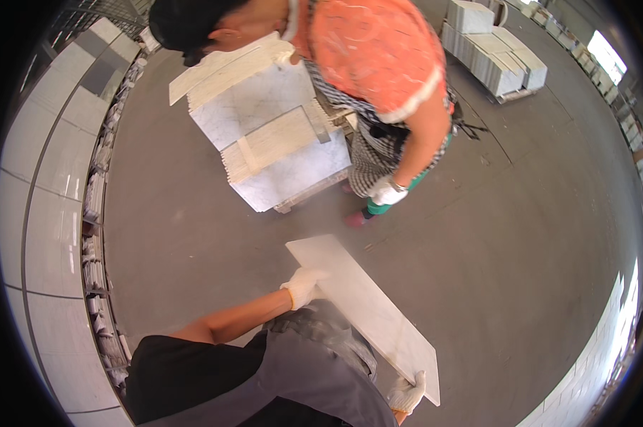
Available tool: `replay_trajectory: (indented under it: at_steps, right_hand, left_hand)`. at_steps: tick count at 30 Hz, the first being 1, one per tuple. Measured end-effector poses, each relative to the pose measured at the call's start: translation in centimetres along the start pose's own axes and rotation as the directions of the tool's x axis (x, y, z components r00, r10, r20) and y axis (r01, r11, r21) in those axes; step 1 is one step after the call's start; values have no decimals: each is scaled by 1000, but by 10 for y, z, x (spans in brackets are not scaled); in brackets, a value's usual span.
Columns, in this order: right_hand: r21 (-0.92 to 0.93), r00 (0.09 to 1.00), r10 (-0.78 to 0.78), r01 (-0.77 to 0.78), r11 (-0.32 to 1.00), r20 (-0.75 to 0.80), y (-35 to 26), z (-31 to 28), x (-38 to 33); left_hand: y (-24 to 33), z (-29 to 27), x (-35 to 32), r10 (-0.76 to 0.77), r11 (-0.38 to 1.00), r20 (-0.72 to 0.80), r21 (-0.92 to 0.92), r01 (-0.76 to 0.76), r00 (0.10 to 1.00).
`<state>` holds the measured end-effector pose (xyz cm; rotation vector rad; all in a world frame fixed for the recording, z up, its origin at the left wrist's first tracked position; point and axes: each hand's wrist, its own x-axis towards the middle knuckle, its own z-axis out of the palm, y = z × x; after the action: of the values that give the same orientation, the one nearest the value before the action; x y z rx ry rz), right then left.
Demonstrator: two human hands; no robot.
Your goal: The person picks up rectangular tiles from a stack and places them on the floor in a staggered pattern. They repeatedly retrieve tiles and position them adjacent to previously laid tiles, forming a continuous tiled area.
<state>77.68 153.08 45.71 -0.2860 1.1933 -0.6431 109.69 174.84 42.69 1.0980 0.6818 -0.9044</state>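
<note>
A long white stone slab with faint grey veining slants across in front of my body, its far end up and to the left. My left hand, in a white knit glove, grips the slab's edge near that far end. At the near right end my right hand, gloved as well, is closed round the corner, with its thumb on the upper face. The fingers under the slab are hidden.
Ahead, a co-worker in an orange top and checked apron bends over a stack of pale stone slabs on a pallet. More stone blocks stand far right. Large tiles line the left side; a pale tiled surface lies lower right.
</note>
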Motion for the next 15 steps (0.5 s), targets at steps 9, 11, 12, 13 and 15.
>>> replay_trajectory:
  at_steps: [9,11,12,13,15]
  right_hand:
    - [119,957,-193,222,968,-214,-35,-68,-16]
    - [125,951,-209,241,962,-227,-40,-70,-13]
    - [146,940,-199,246,958,-276,-43,-70,-8]
    - [165,927,-190,253,953,-324,-48,-68,-3]
    - [167,915,-205,276,947,-348,-59,-60,14]
  left_hand:
    - [-58,127,38,-221,941,226,305,146,949]
    - [-60,153,52,-269,922,239,345,177,933]
    - [-62,166,60,-294,911,241,363,195,925]
    - [-65,180,65,-306,905,241,374,203,921]
    - [-69,210,83,-325,899,254,380,215,911]
